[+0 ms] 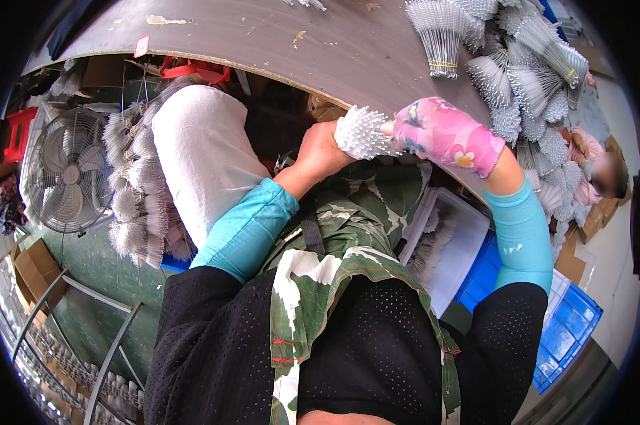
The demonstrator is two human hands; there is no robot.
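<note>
In front of my lap, a thick bundle of thin white-tipped brushes (364,133) is gripped in my bare left hand (321,147). Its round white ends face up and to the right, while the lower part is hidden by my fist. At the right side of the bundle is my right hand (444,134), in a pink flowered glove with bare fingertips. Thumb and finger are pinched together, touching the brush ends. What lies between them is too small to make out. Both forearms wear turquoise sleeves.
A brown table (263,35) curves ahead, with tied brush bundles (440,35) piled at its right. A fan (71,173) and hanging brush bundles (139,191) stand left. Right of my lap are a plastic bin (465,248) and blue crate (564,333). Another person (592,173) is far right.
</note>
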